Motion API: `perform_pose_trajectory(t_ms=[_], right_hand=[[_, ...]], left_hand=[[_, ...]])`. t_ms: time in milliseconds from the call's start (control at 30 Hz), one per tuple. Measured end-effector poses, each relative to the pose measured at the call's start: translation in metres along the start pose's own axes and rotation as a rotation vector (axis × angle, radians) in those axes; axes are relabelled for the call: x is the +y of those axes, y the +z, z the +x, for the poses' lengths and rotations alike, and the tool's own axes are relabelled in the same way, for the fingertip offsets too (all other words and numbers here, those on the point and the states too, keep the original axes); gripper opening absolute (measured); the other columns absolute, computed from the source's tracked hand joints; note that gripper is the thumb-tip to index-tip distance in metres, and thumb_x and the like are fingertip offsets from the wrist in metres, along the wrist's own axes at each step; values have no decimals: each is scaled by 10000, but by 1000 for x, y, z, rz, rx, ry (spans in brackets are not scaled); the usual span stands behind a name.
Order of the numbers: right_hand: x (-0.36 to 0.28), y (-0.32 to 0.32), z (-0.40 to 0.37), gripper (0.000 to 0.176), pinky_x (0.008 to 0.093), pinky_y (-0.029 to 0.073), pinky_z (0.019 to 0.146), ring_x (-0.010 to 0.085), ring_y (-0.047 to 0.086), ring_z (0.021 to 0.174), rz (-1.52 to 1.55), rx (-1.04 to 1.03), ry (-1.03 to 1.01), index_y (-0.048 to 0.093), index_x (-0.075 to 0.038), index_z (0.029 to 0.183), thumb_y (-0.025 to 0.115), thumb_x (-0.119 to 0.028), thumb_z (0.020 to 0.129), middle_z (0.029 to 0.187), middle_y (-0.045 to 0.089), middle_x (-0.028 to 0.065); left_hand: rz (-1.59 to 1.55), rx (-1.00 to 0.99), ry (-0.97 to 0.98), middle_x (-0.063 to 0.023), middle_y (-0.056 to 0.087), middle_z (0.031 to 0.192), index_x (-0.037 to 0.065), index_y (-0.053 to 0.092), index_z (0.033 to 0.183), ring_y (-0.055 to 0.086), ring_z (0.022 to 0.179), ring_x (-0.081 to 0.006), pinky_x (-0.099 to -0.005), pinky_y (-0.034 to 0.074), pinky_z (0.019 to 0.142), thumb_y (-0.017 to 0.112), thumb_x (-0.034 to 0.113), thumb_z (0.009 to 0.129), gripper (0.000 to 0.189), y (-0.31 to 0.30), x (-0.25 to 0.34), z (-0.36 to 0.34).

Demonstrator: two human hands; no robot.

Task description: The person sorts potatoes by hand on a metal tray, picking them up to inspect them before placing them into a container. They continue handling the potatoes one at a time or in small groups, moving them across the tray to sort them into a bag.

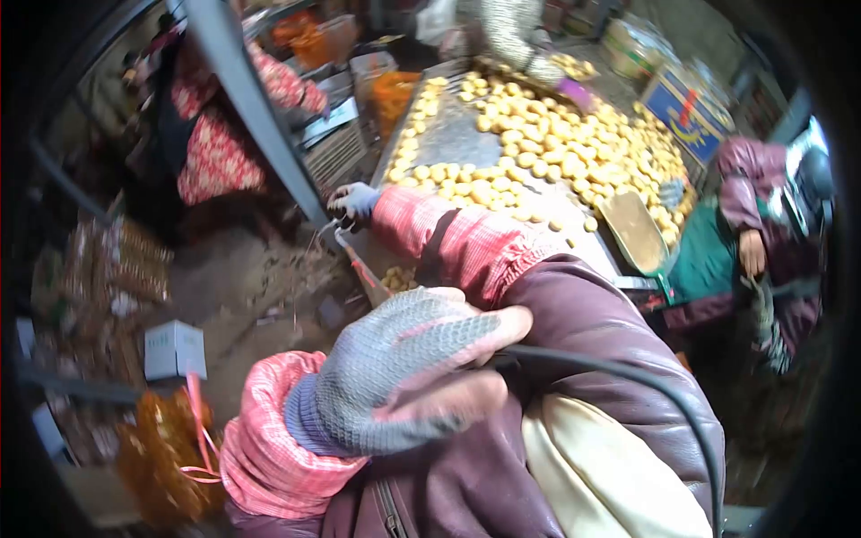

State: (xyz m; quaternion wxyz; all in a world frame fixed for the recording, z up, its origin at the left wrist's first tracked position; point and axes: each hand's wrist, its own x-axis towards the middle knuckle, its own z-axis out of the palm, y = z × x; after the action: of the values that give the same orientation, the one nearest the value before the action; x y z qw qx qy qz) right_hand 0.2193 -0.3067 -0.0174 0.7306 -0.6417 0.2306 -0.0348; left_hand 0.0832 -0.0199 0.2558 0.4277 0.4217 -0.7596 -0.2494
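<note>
My left hand (pixel 404 372), in a grey-blue glove with bare fingertips, is close to the camera. Its thumb and index finger are apart, beside a black cable (pixel 628 368) that runs across my purple jacket. Farther off, my right hand (pixel 355 201), also gloved, is at the near left corner of the metal table (pixel 453 139), beside a blue-grey post (pixel 256 112). Its fingers are curled by a whitish edge or loop; what they grip is too small to make out. Below it, several yellow potatoes (pixel 399 278) lie low down. Many yellow potatoes (pixel 556 134) cover the table.
A scoop (pixel 635 231) lies at the table's right side. One person in red floral clothing (pixel 220 157) is at left, another's pale sleeve (pixel 511 36) is across the table, and a third person (pixel 753 206) is at right. Boxes (pixel 175 350) and an orange bag (pixel 166 448) stand at left.
</note>
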Motion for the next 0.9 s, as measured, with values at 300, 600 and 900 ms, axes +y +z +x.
perform_pose_trajectory(t_ms=[300,600,900], right_hand=[[9,-89,-77,234,363,556,494,170,646,600,-13,117,-6,682,-94,1013,719,-234,828,812,669,50],[-32,-149,-120,277,308,533,530,135,639,715,-391,67,-49,671,-109,1144,695,-246,904,886,661,11],[-61,-209,-173,278,248,476,667,104,575,770,-203,159,-268,679,-50,1103,669,-264,926,869,638,26]], left_hand=[[-177,-52,256,-114,692,773,-38,727,918,676,749,-268,-373,550,742,656,357,925,402,17,-2,79],[-190,-149,230,-103,680,860,11,721,1107,636,773,-221,-315,507,733,719,193,875,295,38,-34,109],[-300,21,518,-54,579,767,89,684,1218,605,680,-211,-304,493,605,694,116,875,344,56,-27,133]])
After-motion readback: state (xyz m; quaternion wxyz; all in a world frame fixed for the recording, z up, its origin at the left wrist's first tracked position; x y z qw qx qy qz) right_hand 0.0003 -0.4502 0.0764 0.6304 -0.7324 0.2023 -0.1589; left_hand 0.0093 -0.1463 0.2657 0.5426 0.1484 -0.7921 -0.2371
